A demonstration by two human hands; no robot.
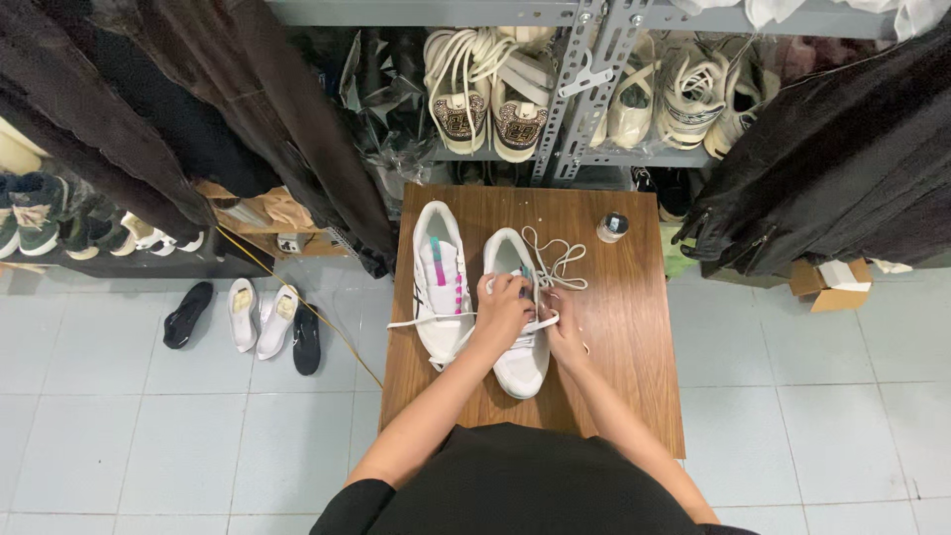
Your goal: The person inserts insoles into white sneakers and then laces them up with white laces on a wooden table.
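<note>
Filling the top of the view, a grey metal shelf rack [584, 69] carries pale sneakers in clear wrap, half hidden by dark garments [238, 109] hanging at both sides. Below it stands the wooden counter [634, 327], its near edge covered by the person's black top. Two white sneakers lie side by side on it: the left sneaker [439, 277] rests free, the right sneaker [517, 317] sits under both hands. The left hand [500, 312] presses on its tongue, fingers curled over the eyelets. The right hand [565, 332] pinches the white lace [555, 266], whose loose loops trail toward the toe; exactly where it grips is hard to see. A small dark-capped jar [612, 227] stands at the far right corner.
</note>
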